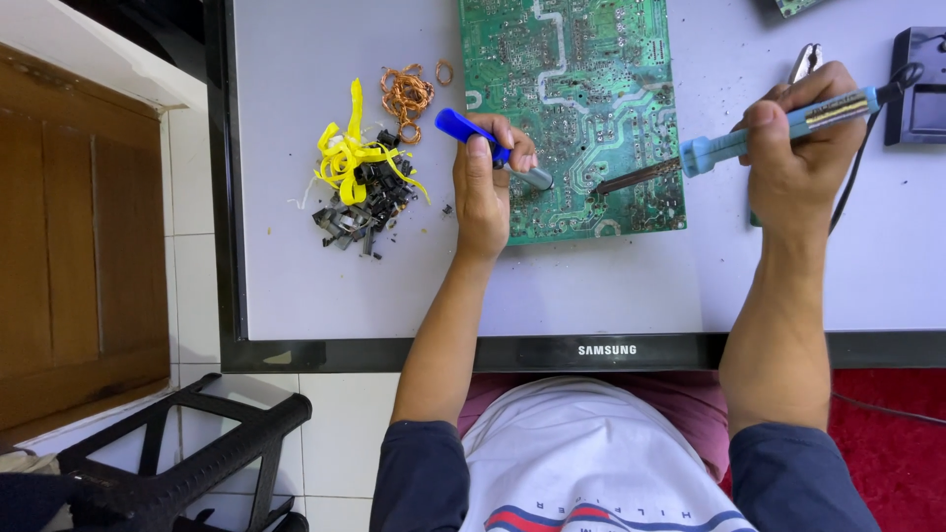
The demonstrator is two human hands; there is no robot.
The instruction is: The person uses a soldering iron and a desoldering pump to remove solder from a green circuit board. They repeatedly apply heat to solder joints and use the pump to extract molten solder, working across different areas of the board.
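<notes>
- Holding a blue desoldering pump (490,144), the left hand (483,192) is closed around its body, and the metal tip of the pump rests on the green circuit board (576,118) near the lower edge of the board.
- The right hand (800,148) is clamped on the light blue handle of a soldering iron (734,143); the dark tip of the iron touches the board just beside the pump tip.
- The two hands are apart, one on each side of the work point, and both forearms reach over the pale surface (591,286), which looks like the face of a flat screen lying down.
- The board lies flat at the far middle of the surface, solder side up.
- To the left of the board there is a heap of yellow strips (350,158), black small parts (365,202) and copper wire coils (406,96), well apart from the iron.
- Risk, as I judge it: the hot tip may stay too long on one joint and lift the copper track, because the board is not fixed and can slide under pressure.
- The black cable (852,177) of the iron hangs near the right wrist; if it pulls, the tip can slip toward the fingers of the left hand, which are near.
</notes>
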